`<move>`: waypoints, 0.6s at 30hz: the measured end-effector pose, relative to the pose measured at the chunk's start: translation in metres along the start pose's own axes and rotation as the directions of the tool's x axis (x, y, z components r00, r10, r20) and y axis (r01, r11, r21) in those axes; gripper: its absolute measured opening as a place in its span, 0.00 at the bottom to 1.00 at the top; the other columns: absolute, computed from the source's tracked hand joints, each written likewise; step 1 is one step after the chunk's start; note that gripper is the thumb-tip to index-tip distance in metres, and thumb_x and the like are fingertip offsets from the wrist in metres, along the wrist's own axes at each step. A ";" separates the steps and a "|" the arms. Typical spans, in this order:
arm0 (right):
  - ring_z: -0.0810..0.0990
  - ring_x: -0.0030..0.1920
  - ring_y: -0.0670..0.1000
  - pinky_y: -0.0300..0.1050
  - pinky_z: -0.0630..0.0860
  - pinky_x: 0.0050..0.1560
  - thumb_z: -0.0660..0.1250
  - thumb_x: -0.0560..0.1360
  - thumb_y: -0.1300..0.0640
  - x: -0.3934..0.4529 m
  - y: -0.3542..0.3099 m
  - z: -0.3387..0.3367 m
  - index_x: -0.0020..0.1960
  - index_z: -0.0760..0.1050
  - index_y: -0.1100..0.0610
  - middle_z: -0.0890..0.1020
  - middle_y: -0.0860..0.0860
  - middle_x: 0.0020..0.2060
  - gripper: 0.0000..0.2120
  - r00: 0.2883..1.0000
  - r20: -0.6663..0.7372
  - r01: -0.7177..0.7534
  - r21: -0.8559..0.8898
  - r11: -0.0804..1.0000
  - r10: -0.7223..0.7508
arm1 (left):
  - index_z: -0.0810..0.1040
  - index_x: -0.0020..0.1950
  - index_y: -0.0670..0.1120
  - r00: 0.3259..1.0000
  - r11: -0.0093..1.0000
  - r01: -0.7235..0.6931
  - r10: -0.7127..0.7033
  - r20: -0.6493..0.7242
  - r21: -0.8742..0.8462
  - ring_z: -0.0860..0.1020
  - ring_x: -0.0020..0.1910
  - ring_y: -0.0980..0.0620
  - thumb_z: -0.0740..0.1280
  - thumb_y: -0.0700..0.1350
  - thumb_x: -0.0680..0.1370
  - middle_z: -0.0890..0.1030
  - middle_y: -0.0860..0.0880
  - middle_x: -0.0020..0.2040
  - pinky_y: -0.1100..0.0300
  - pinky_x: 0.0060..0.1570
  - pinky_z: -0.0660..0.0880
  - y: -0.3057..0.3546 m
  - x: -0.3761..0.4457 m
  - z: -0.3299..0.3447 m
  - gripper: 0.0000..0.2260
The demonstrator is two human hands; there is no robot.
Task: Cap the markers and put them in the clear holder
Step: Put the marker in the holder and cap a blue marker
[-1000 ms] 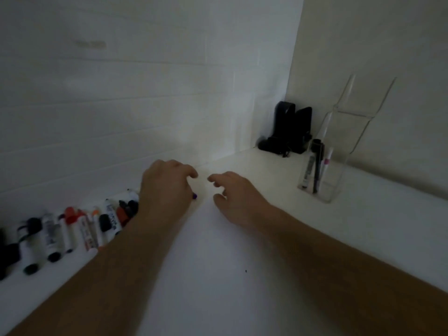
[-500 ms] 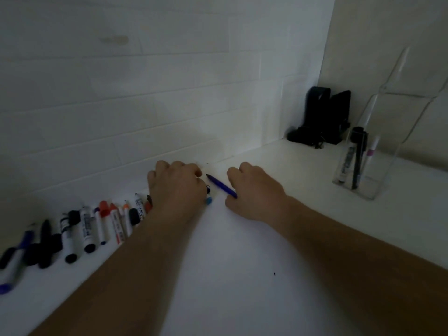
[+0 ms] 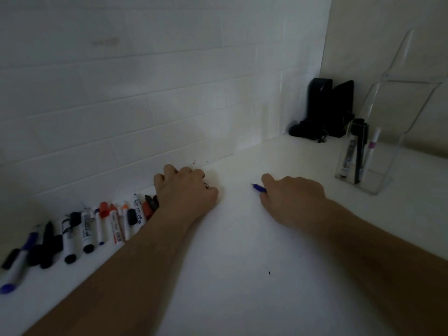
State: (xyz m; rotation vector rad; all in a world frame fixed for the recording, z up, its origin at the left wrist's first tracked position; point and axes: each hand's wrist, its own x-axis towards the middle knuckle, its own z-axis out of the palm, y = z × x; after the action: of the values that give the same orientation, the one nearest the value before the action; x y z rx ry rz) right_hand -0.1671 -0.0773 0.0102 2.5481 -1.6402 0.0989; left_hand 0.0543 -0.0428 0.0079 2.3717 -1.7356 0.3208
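Task looks early. The clear holder (image 3: 363, 175) stands on the white counter (image 3: 242, 275) at far right, near the corner, with roughly three markers upright in it: a white-barrelled one with a dark cap, a black one, and a white one with a pinkish band. Exact count uncertain through the acrylic. By far the larger share remains: a row of markers and loose caps (image 3: 92, 226) lies along the foot of the tiled wall (image 3: 145, 93) at left, mixed black, red, orange and blue. Several appear uncapped, with bare tips showing, and separate caps lie among them; I cannot say which cap belongs to which. Right hand (image 3: 293, 200): fingers curled closed around a blue marker (image 3: 259, 188), whose pointed end pokes out toward the left hand; it appears uncapped. The hand sits low over the counter, well apart from the holder. Left hand (image 3: 186, 192): knuckles up, fingers bent down at the right end of the row, touching or just over the nearest markers. A small dark bit shows at its thumb side; whether it grips a cap there cannot be told. Black objects (image 3: 324, 110) sit in the corner, uninvolved.
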 end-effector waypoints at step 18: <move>0.77 0.38 0.47 0.45 0.68 0.35 0.54 0.83 0.40 0.005 0.030 0.016 0.56 0.75 0.46 0.78 0.45 0.40 0.14 0.988 -0.119 -0.027 0.513 0.858 0.103 | 0.81 0.63 0.55 0.944 0.905 -0.327 0.298 -0.145 -0.272 0.76 0.58 0.46 0.63 0.40 0.73 0.82 0.53 0.60 0.51 0.59 0.72 0.015 -0.004 0.003 0.21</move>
State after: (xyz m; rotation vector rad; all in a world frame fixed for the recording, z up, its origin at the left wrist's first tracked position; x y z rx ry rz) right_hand -0.1924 -0.0959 -0.0034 2.7506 -1.8384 0.8102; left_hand 0.0387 -0.0448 0.0041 1.8406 -1.9608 0.2038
